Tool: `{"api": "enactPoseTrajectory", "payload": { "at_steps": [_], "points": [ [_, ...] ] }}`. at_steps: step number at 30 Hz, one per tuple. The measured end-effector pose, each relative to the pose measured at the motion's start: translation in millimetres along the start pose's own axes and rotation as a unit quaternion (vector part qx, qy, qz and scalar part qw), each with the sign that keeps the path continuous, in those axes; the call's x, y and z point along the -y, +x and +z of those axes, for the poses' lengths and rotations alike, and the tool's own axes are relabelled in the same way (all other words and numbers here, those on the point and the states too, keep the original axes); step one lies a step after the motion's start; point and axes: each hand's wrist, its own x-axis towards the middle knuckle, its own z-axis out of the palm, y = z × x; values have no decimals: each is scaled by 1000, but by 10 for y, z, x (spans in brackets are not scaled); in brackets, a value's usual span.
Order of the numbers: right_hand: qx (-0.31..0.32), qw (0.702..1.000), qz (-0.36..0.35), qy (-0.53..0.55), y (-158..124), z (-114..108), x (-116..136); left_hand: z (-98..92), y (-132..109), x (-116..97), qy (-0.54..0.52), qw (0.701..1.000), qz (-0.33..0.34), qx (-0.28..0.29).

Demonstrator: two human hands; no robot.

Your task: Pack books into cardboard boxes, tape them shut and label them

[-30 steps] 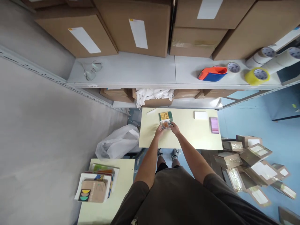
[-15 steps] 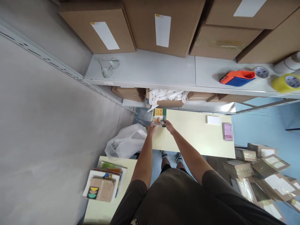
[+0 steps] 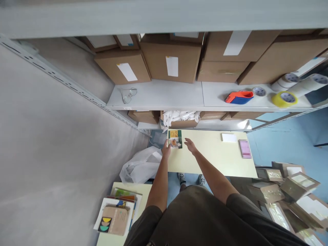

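A green and yellow illustrated book (image 3: 175, 139) lies at the left end of the pale table (image 3: 210, 157). My left hand (image 3: 166, 149) is at the book's left edge, its fingers closed on that edge. To the right of the book, apart from it, my right hand (image 3: 190, 145) hovers over the table with its fingers spread and nothing in them. Farther right on the same table are a white box (image 3: 229, 137) and a pink item (image 3: 245, 149), blurred out.
Above the table, a shelf (image 3: 166, 94) bears cartons, glasses (image 3: 128, 95), an orange and blue tape dispenser (image 3: 239, 97) and tape rolls. A plastic bag (image 3: 140, 165) and stacked books (image 3: 116, 217) are at left. Taped cartons (image 3: 266, 191) lie at lower right.
My right hand has let go of the book and moved right, its fingers opening. My left hand remains at the book. The camera view has shifted, showing more of the upper shelf.
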Motion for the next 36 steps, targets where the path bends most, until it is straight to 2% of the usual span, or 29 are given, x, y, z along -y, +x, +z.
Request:
{"api": "enactPoseTrajectory", "payload": {
  "at_steps": [3, 5, 8, 12, 16, 21, 24, 28, 32, 34, 36],
  "points": [
    [-22, 999, -49, -2, -153, -340, 212, 74, -96, -231, 25, 999, 21, -34],
    [-46, 996, -83, -7, -271, -596, 348, 194, -160, -381, 22, 998, 58, -11],
    [-84, 988, -128, -7, -462, -1014, 536, 481, -242, -608, 32, 993, 110, 33],
    [-132, 976, -171, 5, -669, -1631, 764, 1026, -318, -957, 66, 977, 179, 95],
    [-163, 964, -211, 20, -738, -2285, 1011, 1687, -392, -1389, 78, 957, 237, 146],
    [-155, 955, -253, 12, -560, -2980, 1371, 2471, -498, -1884, 94, 941, 281, 164],
    [-150, 949, -277, -7, -341, -3259, 1648, 2772, -570, -2056, 107, 934, 296, 168],
    [-141, 919, -358, -92, -2, -3483, 2203, 2907, -702, -2135, 120, 931, 310, 148],
    [-115, 871, -419, -228, 326, -3519, 2824, 2832, -861, -2131, 124, 936, 312, 107],
    [-112, 847, -406, -324, 443, -3478, 3040, 2758, -926, -2127, 123, 939, 307, 92],
    [-113, 818, -363, -431, 508, -3427, 3167, 2681, -968, -2127, 121, 943, 301, 78]
  ]
}}
